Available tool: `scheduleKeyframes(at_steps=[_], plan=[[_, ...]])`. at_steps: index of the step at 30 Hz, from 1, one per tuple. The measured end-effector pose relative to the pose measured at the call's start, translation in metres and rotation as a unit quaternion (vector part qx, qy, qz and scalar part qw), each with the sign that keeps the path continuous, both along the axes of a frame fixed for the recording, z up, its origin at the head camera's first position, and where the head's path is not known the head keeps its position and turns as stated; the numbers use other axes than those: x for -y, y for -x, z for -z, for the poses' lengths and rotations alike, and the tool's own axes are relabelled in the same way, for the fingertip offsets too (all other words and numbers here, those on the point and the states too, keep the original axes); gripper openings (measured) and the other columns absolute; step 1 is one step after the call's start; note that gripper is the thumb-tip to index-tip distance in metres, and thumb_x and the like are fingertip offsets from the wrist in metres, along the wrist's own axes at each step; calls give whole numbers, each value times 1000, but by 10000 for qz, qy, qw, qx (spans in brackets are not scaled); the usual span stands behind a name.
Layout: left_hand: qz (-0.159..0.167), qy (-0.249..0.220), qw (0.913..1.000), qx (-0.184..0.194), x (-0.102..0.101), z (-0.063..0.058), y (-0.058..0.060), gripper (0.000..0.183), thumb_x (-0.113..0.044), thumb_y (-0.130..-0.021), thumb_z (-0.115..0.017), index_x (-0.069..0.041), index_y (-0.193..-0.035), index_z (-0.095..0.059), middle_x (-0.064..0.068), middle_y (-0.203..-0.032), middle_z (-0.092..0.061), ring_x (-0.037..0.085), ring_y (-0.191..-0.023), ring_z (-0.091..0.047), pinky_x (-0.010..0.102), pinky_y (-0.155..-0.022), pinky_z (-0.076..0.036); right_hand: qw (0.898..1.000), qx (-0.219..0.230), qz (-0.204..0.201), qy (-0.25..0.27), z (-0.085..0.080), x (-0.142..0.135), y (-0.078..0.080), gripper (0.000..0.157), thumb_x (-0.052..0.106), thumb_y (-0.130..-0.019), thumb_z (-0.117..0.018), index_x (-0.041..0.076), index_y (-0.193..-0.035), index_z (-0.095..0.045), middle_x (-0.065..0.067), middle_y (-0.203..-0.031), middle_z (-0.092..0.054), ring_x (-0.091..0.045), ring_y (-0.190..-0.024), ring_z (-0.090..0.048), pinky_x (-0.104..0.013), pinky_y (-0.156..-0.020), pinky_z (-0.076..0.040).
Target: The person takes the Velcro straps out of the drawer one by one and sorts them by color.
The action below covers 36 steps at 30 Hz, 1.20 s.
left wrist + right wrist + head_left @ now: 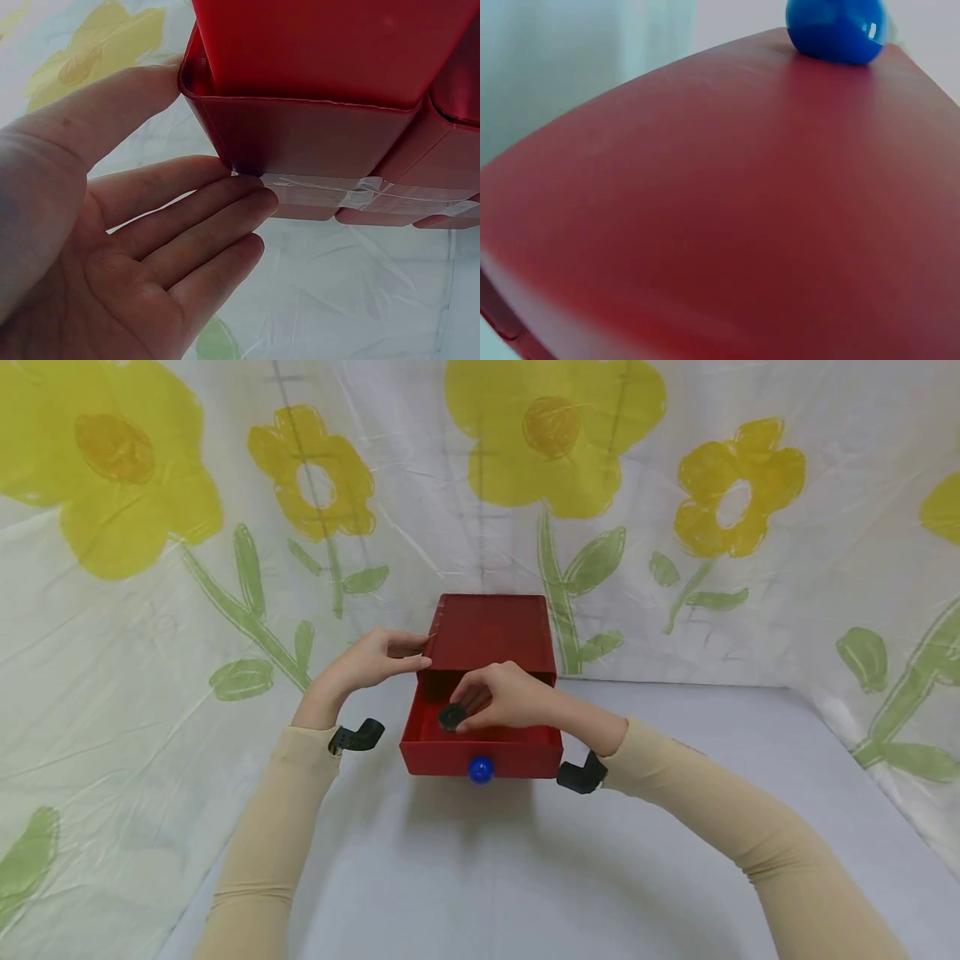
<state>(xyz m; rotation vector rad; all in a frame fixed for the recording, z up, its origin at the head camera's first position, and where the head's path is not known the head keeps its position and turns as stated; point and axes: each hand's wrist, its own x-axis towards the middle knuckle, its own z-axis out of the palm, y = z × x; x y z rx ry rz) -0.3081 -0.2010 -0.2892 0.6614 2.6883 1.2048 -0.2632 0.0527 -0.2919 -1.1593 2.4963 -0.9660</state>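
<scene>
Pinching a dark object, the right hand hung over the drawer's open room. The left hand, fingers extended, touched the red box's left edge.

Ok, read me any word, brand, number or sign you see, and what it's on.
None readable: no text shows on the red box, drawer or blue knob; the curtain shows flowers.
Any mark on the black thing in the right hand is too small to read.

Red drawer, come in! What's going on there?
Right hand pinching small dark thing at open red drawer. Left hand touching red box. Nothing seen in the way.
</scene>
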Motion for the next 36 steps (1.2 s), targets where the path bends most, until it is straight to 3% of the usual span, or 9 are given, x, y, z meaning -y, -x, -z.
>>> scheduleKeyframes(at_steps=[19, 30, 36], plan=[[61, -27, 10000, -55, 1, 1, -2, 58, -35, -89, -66, -8, -138, -51, 13, -129, -60, 26, -115, -60, 46, -97, -48, 9994, -71, 244, 236, -13, -33, -8, 38, 23, -79, -78, 7, -112, -66, -6, -104, -70, -14, -91, -69, -26, -80, -56], [19, 45, 9999, -113, 1, 1, -2, 57, -35, -89, -66, -9, -138, -51, 12, -130, -60, 26, -116, -60, 46, -97, -48, 9983, 64, 533, 236, -13, -58, -9, 39, 24, -79, -78, 9, -112, -66, -5, -104, -70, -16, -93, -68, -27, -81, -56], [10, 136, 9999, -44, -11, -23, -27, 53, -24, -92, -63, 0, -138, -48, 18, -131, -58, 31, -117, -58, 47, -98, -47, 9977, 48, 633, 251, -12, -73, -8, 38, 25, -80, -77, 10, -113, -66, -4, -104, -70, -15, -94, -68, -28, -83, -56]])
